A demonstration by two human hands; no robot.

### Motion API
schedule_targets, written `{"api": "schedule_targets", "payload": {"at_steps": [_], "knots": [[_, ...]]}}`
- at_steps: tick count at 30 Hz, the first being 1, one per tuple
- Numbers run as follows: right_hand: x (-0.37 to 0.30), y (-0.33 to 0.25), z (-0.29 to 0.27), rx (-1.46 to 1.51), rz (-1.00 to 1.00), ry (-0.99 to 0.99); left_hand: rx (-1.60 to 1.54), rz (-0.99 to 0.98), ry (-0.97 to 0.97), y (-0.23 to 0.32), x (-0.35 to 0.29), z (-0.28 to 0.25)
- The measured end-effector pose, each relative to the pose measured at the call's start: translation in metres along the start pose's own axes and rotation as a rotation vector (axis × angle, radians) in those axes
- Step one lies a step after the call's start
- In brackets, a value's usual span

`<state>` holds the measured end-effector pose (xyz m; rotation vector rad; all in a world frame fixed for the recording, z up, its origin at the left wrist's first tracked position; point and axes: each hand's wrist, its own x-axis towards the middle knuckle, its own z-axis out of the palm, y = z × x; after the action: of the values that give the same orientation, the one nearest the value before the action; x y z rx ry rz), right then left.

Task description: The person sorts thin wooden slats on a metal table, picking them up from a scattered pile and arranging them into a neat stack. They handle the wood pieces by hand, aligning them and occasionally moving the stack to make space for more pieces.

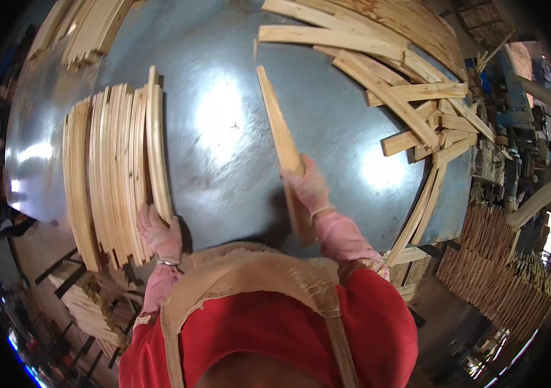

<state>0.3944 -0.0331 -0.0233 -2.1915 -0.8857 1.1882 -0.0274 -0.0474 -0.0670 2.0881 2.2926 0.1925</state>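
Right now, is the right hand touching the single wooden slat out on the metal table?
Touching. The head view shows the right hand wrapped around the wooden slat, fingers closed over its near part above the metal table.

One metal counter fills the middle of the frame. Two hands show at the lower centre, both in pink gloves: the left hand and the right hand. One single wooden slat stands apart in the centre. There are three gatherings of wooden strips: one neat stack at left, too tightly packed to count exactly, well over a dozen; one smaller bundle at upper left; and one loose heap at upper right, of more than ten crossed pieces. Further stacks of strips lie at lower right, number unclear.
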Motion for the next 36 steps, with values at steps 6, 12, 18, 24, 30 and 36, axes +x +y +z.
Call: {"api": "schedule_targets", "payload": {"at_steps": [6, 12, 18, 24, 30, 36], "knots": [[-0.105, 0.101, 0.036, 0.39, 0.329, -0.659, 0.185, -0.032, -0.195, -0.039, -0.007, -0.025], [-0.133, 0.099, 0.014, 0.218, 0.144, -0.277, 0.128, -0.078, -0.207, -0.036, -0.005, -0.021], [-0.1, 0.067, 0.01, 0.127, -0.046, -0.055, -0.124, 0.116, -0.053, 0.006, 0.009, -0.022], [-0.062, 0.086, 0.001, 0.6, -0.095, -0.201, -0.32, 0.347, -0.167, 0.157, -0.001, 0.02], [0.038, 0.085, -0.162, 0.478, -0.204, 0.033, -0.242, 0.43, 0.047, 0.266, -0.002, 0.06], [0.177, -0.089, -0.617, 0.973, -0.624, 0.462, -0.207, 0.422, -0.093, 0.283, 0.003, 0.05]]}}
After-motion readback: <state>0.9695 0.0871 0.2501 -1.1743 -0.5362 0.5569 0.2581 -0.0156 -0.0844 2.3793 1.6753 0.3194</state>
